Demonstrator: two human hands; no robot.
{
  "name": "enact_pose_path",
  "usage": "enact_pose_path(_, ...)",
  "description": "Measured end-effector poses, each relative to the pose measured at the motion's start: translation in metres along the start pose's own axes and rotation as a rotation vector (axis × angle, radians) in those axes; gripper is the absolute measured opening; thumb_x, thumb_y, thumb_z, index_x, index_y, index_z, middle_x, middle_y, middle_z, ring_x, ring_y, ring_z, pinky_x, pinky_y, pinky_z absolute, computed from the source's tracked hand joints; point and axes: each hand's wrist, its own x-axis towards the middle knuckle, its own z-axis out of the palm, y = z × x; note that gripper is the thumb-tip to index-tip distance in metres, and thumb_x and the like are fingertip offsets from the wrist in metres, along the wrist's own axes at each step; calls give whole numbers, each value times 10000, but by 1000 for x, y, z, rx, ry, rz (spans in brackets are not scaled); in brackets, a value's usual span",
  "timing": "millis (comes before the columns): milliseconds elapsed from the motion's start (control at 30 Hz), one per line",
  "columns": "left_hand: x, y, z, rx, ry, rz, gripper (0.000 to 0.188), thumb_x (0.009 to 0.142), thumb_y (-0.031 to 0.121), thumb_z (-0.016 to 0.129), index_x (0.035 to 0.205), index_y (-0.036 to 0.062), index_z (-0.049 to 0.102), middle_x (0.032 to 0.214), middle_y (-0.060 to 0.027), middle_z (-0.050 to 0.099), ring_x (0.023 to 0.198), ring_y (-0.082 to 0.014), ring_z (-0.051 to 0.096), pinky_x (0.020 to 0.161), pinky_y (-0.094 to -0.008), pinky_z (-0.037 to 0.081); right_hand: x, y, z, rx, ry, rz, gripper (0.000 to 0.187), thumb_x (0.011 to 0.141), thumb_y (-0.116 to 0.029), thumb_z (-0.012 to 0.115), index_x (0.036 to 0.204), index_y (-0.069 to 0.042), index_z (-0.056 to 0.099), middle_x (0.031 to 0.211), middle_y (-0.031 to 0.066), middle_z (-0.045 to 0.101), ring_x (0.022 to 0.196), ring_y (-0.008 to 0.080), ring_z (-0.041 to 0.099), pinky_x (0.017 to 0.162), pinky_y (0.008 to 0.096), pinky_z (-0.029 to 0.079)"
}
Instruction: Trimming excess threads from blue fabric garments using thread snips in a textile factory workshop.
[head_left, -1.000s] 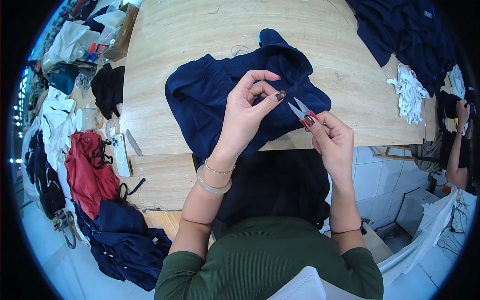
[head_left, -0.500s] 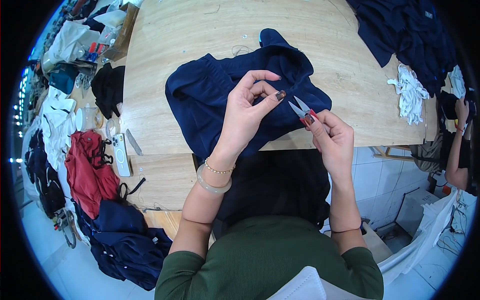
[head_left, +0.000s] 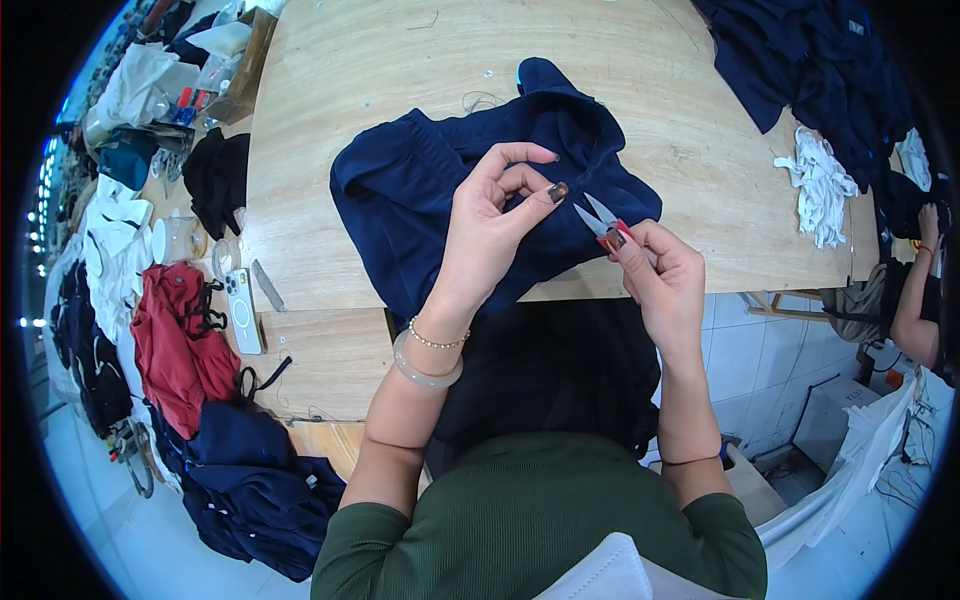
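Note:
A bunched navy garment (head_left: 395, 235) lies on the wooden table near its front edge, with a gathered band along its upper left. Above the cloth, my left hand (head_left: 490, 205) is closed in a pinch, thumb against a finger, index finger raised and curved. Whatever sits in the pinch is too small to make out. My right hand (head_left: 668, 280) grips small red-handled thread snips (head_left: 598, 214). Their two pointed blades are parted and aim up and left, close to my left thumb tip and over the garment.
A white phone (head_left: 242, 312), red cloth (head_left: 180, 340) and black cloth (head_left: 215, 178) lie at the left. At the right are a white bundle of strips (head_left: 822, 188) and a navy garment pile (head_left: 810, 65). Another person's arm (head_left: 918, 290) shows at the far right edge.
My right hand and the snips have shifted very slightly left. My left hand keeps its pinch almost unmoved. The other person's hand at the far right has moved a little.

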Motion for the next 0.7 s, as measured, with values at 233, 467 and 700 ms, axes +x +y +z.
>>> enact_pose_path(233, 0, -1, 0, -17, 2, 0, 311, 861, 0, 654, 1152, -4, 544, 823, 0, 606, 784, -36, 563, 739, -146, 426, 1, 2, 1, 22, 6, -26, 200, 936, -167, 622, 816, -7, 615, 588, -86, 400, 540, -2, 288, 480, 209, 184)
enact_pose_path(467, 0, -1, -1, -17, 5, 1, 307, 859, -5, 653, 1147, -5, 546, 823, -1, 606, 782, -34, 560, 731, -145, 423, 2, 3, 3, -1, 15, -41, 197, 930, -166, 630, 809, -11, 621, 576, -77, 405, 539, 1, 296, 480, 212, 189)
enact_pose_path(700, -1, 1, -1, -8, 12, -21, 304, 858, -17, 645, 1146, -1, 549, 819, 1, 603, 776, -34, 552, 724, -153, 418, 4, 4, 6, -91, 39, -167, 164, 933, -141, 618, 853, -1, 645, 585, -58, 447, 539, 10, 333, 477, 204, 215)
